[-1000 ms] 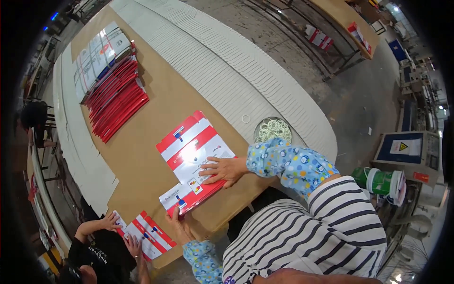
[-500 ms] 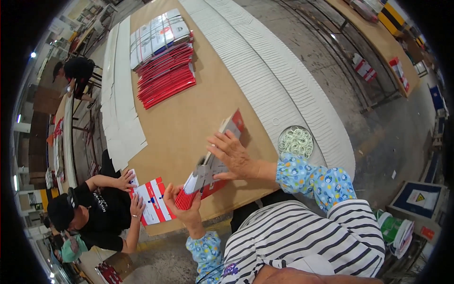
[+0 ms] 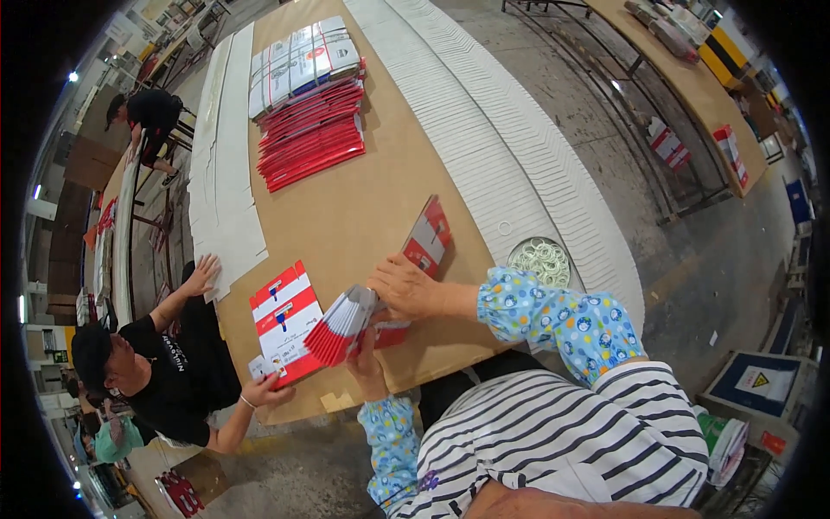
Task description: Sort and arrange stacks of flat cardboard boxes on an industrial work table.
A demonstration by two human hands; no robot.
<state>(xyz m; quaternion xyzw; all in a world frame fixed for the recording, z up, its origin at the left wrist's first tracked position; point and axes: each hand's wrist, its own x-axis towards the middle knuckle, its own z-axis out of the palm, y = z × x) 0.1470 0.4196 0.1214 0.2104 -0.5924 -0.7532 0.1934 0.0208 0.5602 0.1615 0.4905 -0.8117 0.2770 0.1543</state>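
Note:
Between my hands stands a fanned stack of red-and-white folded cards (image 3: 344,322), tilted on the brown table. My left hand (image 3: 367,359) grips its lower near side, the fingers partly hidden by the cards. Closed around the stack's upper end is my right hand (image 3: 405,287), with the thumb side out of sight. Just beyond it, a red-and-white printed card (image 3: 428,238) stands tilted up. Flat on the table to the left lies a printed red-and-white cardboard sheet (image 3: 290,316), partly overlapped by the fanned stack.
A round metal bowl of pale rubber bands (image 3: 543,262) sits by my right forearm. Rows of white card strips (image 3: 484,112) line the table's right side. A banded pile of red-and-white packs (image 3: 311,104) lies at the far end. A co-worker (image 3: 164,363) sits at the left.
My right hand has moved down and left onto the fanned stack, and its fingers have closed. The co-worker's hands have come apart, one reaching to the white strips; the flat sheet lies further up the table.

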